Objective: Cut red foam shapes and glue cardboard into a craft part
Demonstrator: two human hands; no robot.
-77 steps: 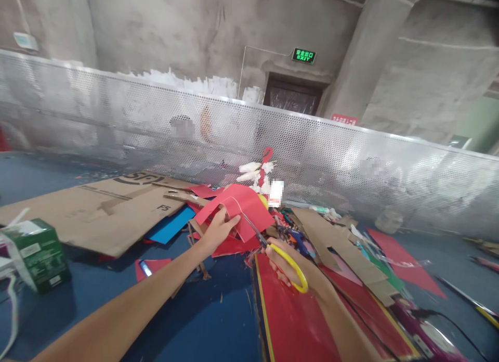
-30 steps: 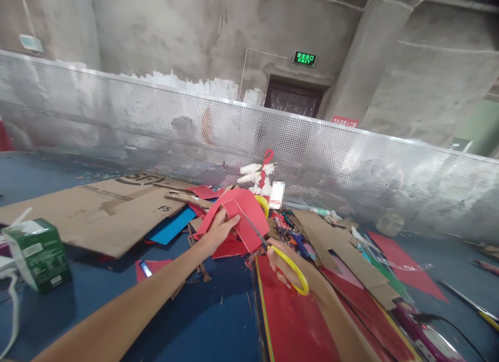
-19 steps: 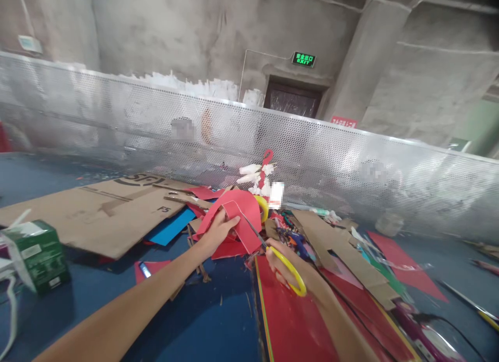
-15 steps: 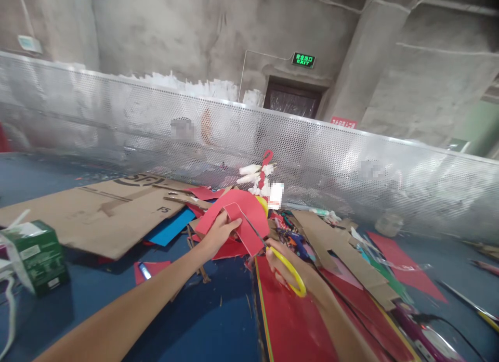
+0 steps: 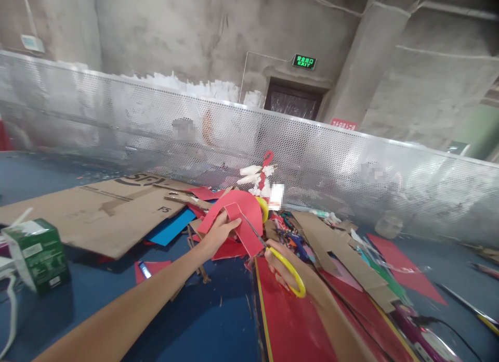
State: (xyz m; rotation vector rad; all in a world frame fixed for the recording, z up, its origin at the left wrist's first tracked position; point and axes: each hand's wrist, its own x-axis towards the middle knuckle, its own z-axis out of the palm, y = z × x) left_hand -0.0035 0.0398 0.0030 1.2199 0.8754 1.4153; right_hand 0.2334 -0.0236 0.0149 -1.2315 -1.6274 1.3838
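Observation:
My left hand [image 5: 221, 231] grips a sheet of red paper [image 5: 245, 208] at its lower left, thumb on top and the other fingers partly hidden by the sheet. The paper has a curved outer edge and a strip hanging toward the right. In my right hand [image 5: 286, 263] is a pair of scissors with yellow handles [image 5: 298, 279]; their blades lie along the paper, pointing up and left. Fingers wrap round the handle loops. Behind the paper a yellow roll or ring [image 5: 264, 208] shows in part. White flowers with a red strip [image 5: 257, 176] stand just beyond.
Flat cardboard [image 5: 113, 211] and blue paper [image 5: 171, 228] lie on the left, near a green box [image 5: 37, 255]. Red sheets [image 5: 288, 320] lie under my right arm. Cardboard strips [image 5: 351, 258] and a purple device with a cable [image 5: 417, 331] are to the right. A perforated metal barrier [image 5: 312, 143] runs behind.
The right part of the red paper's edge has shifted slightly left, so more of the yellow thing behind shows. Both hands stay nearly in place.

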